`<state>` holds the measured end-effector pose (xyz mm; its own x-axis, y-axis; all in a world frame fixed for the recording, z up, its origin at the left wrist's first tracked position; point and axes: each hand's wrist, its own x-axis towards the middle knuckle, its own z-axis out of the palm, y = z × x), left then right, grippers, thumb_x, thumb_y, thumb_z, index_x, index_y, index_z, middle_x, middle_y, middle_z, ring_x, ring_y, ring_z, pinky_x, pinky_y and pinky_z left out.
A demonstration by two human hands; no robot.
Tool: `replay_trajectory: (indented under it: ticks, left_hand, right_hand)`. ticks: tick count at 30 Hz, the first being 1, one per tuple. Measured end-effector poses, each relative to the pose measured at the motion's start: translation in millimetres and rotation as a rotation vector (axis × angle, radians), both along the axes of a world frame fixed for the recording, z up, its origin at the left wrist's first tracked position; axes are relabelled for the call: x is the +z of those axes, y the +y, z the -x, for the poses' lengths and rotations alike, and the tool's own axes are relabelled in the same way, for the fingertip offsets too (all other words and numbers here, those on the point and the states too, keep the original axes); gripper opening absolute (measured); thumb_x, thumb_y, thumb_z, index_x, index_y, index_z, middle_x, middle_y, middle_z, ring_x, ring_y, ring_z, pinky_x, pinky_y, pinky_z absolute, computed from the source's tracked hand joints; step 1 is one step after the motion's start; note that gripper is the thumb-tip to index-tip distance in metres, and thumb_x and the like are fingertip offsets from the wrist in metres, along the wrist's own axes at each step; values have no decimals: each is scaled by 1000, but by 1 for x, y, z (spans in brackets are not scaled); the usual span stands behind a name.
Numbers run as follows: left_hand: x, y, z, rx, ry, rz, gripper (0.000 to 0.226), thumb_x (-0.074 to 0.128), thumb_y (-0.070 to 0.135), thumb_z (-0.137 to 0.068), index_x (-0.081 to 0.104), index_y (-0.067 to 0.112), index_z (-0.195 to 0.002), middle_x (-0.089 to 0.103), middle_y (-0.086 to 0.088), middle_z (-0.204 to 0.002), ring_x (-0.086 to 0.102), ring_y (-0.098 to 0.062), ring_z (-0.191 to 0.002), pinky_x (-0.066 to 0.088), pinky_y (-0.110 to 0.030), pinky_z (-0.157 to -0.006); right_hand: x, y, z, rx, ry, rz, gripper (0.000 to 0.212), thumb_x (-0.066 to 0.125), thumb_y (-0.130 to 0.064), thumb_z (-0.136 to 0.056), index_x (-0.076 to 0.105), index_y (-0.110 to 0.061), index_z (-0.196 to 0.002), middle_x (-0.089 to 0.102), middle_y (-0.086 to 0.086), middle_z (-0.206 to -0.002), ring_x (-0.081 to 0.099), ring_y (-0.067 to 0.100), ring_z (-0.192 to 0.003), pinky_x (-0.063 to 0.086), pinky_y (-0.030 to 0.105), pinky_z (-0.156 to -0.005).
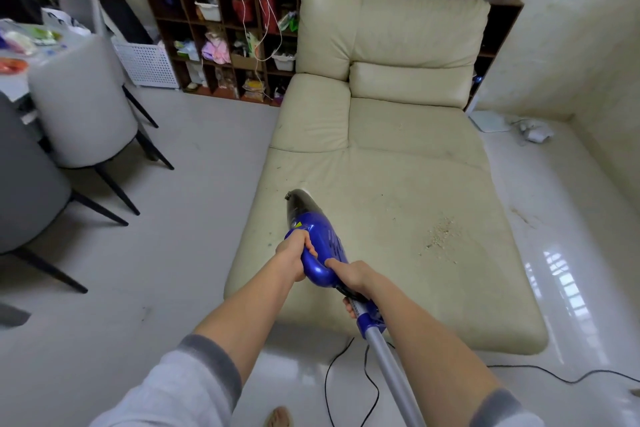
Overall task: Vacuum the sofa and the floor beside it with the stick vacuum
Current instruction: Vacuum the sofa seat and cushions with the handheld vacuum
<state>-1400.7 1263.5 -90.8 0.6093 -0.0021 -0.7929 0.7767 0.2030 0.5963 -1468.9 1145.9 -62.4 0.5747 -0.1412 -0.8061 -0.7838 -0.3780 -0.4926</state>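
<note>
We see both hands wrapped around the stick vacuum point(320, 243). The left hand point(294, 258) curls its fingers around the blue body's left side, gripping it firmly. The right hand point(349, 279) clasps the handle loop just behind, thumb over the top, fingers tucked underneath. The vacuum's dark nozzle end rests on the cream sofa point(398, 184) seat ahead of our fingers, its grey tube point(391, 371) running back below the right wrist. Crumbs point(440, 234) lie on the seat well right of the nozzle, and a black cord point(349, 388) trails across the floor point(173, 218)

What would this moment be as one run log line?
left hand grips vacuum | right hand grips vacuum | crumbs on sofa
</note>
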Motion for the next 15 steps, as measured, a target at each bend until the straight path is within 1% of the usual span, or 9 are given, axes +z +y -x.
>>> replay_trajectory:
  ticks: [4, 9, 15]
  left_hand:
    - [-3, 17, 0, 37, 1, 0, 14, 39, -1, -63, 37, 11, -57, 41, -1, -45, 37, -15, -38, 37, -22, -46]
    - [-6, 34, 1, 65, 0, -7, 13, 37, -1, -59, 35, 12, -55, 39, -1, -43, 36, -16, -36, 36, -22, -45]
    - [-9, 49, 3, 91, 16, -17, 14, 40, -1, -61, 38, 12, -57, 41, -1, -46, 38, -15, -39, 37, -21, -46]
  right_hand:
    - [-1, 15, -4, 30, 6, -2, 41, 50, -44, -86, 48, -4, -85, 53, 13, -60, 48, 24, -44, 46, 32, -55]
    - [-3, 30, -8, 81, 6, -3, 42, 49, -45, -87, 49, -3, -85, 54, 14, -62, 50, 25, -47, 48, 34, -59]
    - [-7, 42, -9, 109, 12, -10, 43, 49, -46, -87, 48, -3, -85, 53, 13, -56, 48, 24, -43, 46, 32, -54]
